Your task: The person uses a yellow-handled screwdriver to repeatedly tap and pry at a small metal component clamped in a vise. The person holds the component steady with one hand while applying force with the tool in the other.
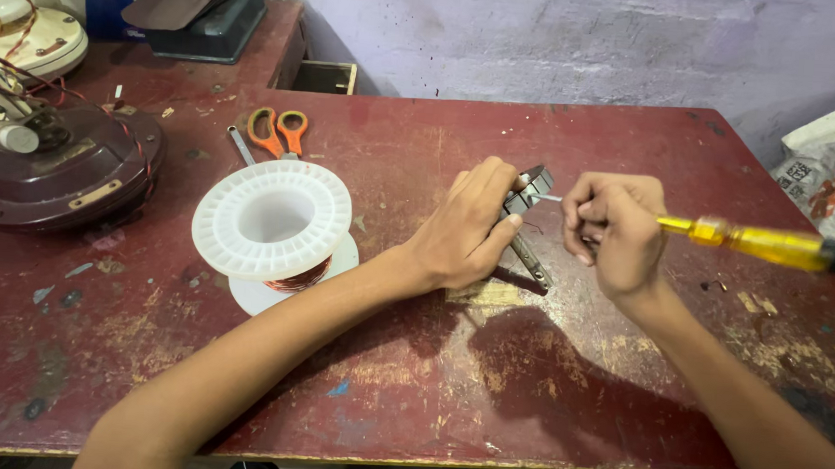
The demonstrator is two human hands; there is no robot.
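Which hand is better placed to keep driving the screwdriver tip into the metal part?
Right. The right hand already grips the yellow-handled screwdriver, its tip at the small metal part. The left hand is busy steadying that part on the table.

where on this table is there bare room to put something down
Bare: the table behind the hands, and the near strip between the forearms. Crowded: the left end, with spool, scissors and motor.

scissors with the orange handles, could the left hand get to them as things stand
Probably not at once: the left hand is wrapped around a small metal part. Otherwise the way looks free, as the scissors lie in the open beyond the white spool.
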